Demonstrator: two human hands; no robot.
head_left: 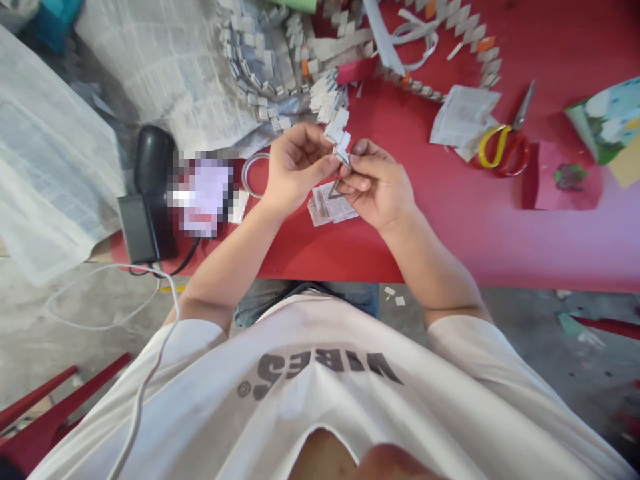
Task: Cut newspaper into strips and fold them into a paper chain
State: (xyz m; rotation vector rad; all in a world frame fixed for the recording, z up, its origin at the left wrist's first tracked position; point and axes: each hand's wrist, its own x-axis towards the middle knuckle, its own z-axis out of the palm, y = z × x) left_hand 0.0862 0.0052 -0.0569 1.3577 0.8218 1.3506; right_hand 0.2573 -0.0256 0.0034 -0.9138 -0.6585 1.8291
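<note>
Between my two hands is the near end of a folded newspaper chain (337, 127), a zigzag of small white printed links. My left hand (300, 163) pinches the chain from the left side with thumb and fingers. From the right, my right hand (380, 183) grips its lowest link, thumb against fingertips. Beyond my fingers the chain runs up into a bunched part of more links. Under my hands lie several cut newspaper pieces (325, 208) on the red table (340, 250), partly covered by my right fingers.
Left of my hands are a tape roll (244, 177), a pixelated device, a black adapter (137, 230) and a white cable (173, 293). Newspaper sheets (150, 67) spread at the back left. Scissors (507, 137) and a pink paper (545, 177) lie to the right. Longer chain (470, 27) curves behind.
</note>
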